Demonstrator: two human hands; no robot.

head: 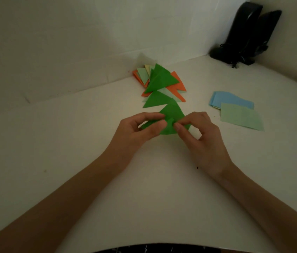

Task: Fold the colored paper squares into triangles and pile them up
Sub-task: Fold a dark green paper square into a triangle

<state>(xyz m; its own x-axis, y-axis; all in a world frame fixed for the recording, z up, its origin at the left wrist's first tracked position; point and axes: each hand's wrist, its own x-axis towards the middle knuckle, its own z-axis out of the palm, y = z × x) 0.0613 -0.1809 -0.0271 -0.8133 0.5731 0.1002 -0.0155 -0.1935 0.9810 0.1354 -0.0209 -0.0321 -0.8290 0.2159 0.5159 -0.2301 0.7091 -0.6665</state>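
Dark green paper sheet [171,114]: partly folded, at centre of white bench [89,143] | left hand [136,131]: thumb and fingers pinching its left part | right hand [200,136]: thumb and forefinger pinching its middle | pile of folded coloured paper triangles [160,81]: just behind, near wall | unfolded blue and pale green paper squares [239,114]: right, apart.

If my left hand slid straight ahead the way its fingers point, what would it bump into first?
Probably the fingertips of the right hand. The left hand points rightward across the green paper that both pinch, and those fingertips sit just beyond. Depth is hard to judge from one view.
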